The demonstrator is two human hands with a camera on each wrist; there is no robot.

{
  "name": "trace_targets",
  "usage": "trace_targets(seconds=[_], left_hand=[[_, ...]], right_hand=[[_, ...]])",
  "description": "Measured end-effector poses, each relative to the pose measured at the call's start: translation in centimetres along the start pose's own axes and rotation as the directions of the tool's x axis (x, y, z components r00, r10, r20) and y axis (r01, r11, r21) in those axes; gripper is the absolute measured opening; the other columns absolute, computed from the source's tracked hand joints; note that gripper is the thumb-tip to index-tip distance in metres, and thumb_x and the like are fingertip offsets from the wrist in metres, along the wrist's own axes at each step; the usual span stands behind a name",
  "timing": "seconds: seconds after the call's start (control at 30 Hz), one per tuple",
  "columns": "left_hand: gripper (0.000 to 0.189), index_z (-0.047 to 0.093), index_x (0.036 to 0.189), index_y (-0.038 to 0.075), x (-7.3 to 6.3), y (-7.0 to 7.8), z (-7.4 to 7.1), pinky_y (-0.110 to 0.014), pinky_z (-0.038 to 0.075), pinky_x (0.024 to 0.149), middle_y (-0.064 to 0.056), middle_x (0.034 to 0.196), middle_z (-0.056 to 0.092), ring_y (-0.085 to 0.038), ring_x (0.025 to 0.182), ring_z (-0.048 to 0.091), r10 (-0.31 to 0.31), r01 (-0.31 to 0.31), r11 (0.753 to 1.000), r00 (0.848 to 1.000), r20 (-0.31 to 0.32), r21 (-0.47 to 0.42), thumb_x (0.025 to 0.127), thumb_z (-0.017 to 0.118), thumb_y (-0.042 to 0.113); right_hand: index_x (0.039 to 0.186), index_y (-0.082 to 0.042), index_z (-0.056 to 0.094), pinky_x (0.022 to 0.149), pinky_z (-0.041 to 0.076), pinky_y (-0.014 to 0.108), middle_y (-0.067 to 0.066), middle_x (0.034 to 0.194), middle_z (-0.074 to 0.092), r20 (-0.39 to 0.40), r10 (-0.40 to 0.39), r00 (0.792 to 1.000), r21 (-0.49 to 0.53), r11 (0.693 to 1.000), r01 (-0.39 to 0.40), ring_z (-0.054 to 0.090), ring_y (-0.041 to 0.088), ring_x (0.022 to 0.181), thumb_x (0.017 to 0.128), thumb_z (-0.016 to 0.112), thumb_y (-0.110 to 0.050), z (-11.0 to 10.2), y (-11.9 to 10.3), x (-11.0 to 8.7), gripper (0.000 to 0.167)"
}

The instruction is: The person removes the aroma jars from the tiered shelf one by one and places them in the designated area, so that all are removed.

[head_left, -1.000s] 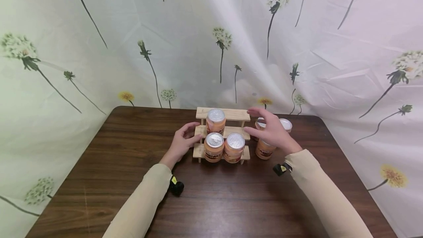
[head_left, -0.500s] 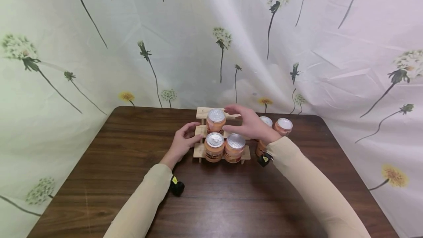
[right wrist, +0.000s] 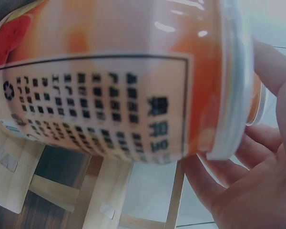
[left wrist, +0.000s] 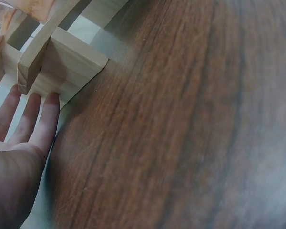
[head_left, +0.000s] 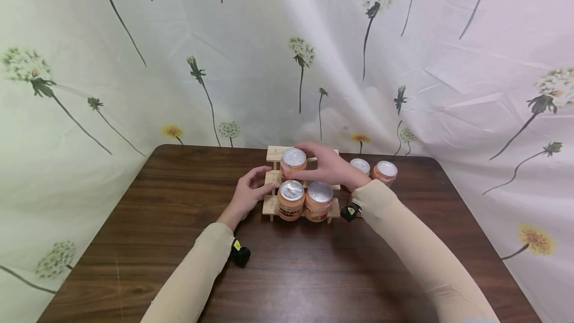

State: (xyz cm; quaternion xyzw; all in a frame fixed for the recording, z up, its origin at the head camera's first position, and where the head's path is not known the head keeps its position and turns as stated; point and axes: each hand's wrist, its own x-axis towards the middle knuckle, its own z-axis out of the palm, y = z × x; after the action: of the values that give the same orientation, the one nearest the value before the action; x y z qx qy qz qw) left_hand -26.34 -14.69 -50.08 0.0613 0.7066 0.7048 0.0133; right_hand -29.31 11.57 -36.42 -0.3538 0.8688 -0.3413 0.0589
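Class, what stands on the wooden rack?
Two orange cans on its lowest shelf, one on the middle shelf. The right hand hides part of the two upper shelves.

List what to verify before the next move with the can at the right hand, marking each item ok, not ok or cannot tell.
1. Rack standing upright on the table: ok.
2. Left hand touching the rack's left end: ok.
3. Middle-tier can upright: ok.
4. Right hand firmly gripping that can: cannot tell; thumb and fingers reach around it, but firm contact isn't clear.
5. Left front can and right front can upright on the lowest tier: ok.
6. Unblocked head view of the table right of the rack: not ok; the right sleeve covers part of it.
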Motion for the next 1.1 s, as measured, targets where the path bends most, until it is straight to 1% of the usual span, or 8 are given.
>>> trace_targets(seconds=[0.13, 0.37, 0.5, 0.77, 0.93, 1.1], left_hand=[[0.050, 0.058, 0.146, 0.011, -0.02, 0.13, -0.04, -0.031, 0.061, 0.079, -0.018, 0.146, 0.055, -0.020, 0.114, 0.066, 0.005, -0.005, 1.000, 1.000, -0.001, -0.007, 0.099, 0.075, 0.009], [0.049, 0.059, 0.145, 0.011, 0.11, 0.22, -0.09, -0.032, 0.062, 0.079, -0.017, 0.145, 0.056, -0.022, 0.114, 0.066, 0.009, -0.009, 1.000, 1.000, -0.007, -0.013, 0.099, 0.075, 0.009], [0.049, 0.059, 0.146, 0.012, 0.21, 0.20, -0.13, -0.032, 0.062, 0.080, -0.017, 0.146, 0.056, -0.023, 0.115, 0.066, 0.006, -0.006, 1.000, 1.000, -0.004, -0.007, 0.099, 0.075, 0.009], [0.050, 0.059, 0.146, 0.013, 0.30, 0.12, -0.18, -0.033, 0.062, 0.082, -0.016, 0.147, 0.056, -0.024, 0.118, 0.065, 0.001, -0.001, 1.000, 1.000, -0.001, 0.000, 0.098, 0.076, 0.011], [0.050, 0.060, 0.145, 0.013, 0.24, 0.05, -0.09, -0.035, 0.062, 0.083, -0.016, 0.146, 0.056, -0.026, 0.120, 0.065, -0.006, 0.006, 1.000, 1.000, -0.003, -0.005, 0.098, 0.077, 0.011], [0.051, 0.059, 0.146, 0.012, -0.10, 0.23, 0.03, -0.035, 0.061, 0.083, -0.016, 0.147, 0.056, -0.024, 0.119, 0.065, -0.017, 0.017, 1.000, 1.000, -0.003, -0.002, 0.098, 0.077, 0.011]], right_hand=[[0.151, -0.010, 0.051, 0.109, 0.049, 0.047, 0.003, 0.139, 0.063, 0.000, 0.002, 1.000, -0.026, 1.000, -0.002, 0.060, 0.024, 0.132, 0.090, 0.085, -0.039, 0.08, -0.07, 0.23, 0.076], [0.147, -0.012, 0.053, 0.107, 0.050, 0.046, 0.002, 0.133, 0.065, 0.002, -0.025, 1.000, -0.025, 0.999, 0.025, 0.060, 0.024, 0.130, 0.091, 0.085, -0.036, 0.27, -0.13, 0.54, 0.070], [0.146, -0.012, 0.053, 0.106, 0.050, 0.046, 0.002, 0.130, 0.066, -0.003, -0.016, 1.000, -0.043, 0.999, 0.016, 0.060, 0.024, 0.128, 0.091, 0.085, -0.034, 0.30, -0.37, 0.56, 0.068], [0.142, -0.015, 0.057, 0.101, 0.053, 0.046, -0.001, 0.127, 0.067, -0.044, 0.002, 0.999, -0.044, 0.999, -0.004, 0.062, 0.022, 0.126, 0.091, 0.084, -0.039, 0.53, -0.57, 0.31, 0.063], [0.141, -0.015, 0.059, 0.100, 0.054, 0.045, -0.001, 0.127, 0.067, -0.069, 0.018, 0.997, -0.022, 1.000, -0.019, 0.063, 0.021, 0.125, 0.089, 0.086, -0.039, 0.70, -0.38, -0.01, 0.063], [0.139, -0.017, 0.060, 0.097, 0.056, 0.043, -0.002, 0.125, 0.068, -0.103, 0.029, 0.994, 0.012, 1.000, -0.027, 0.066, 0.021, 0.122, 0.088, 0.087, -0.040, 0.65, -0.13, -0.42, 0.062]])
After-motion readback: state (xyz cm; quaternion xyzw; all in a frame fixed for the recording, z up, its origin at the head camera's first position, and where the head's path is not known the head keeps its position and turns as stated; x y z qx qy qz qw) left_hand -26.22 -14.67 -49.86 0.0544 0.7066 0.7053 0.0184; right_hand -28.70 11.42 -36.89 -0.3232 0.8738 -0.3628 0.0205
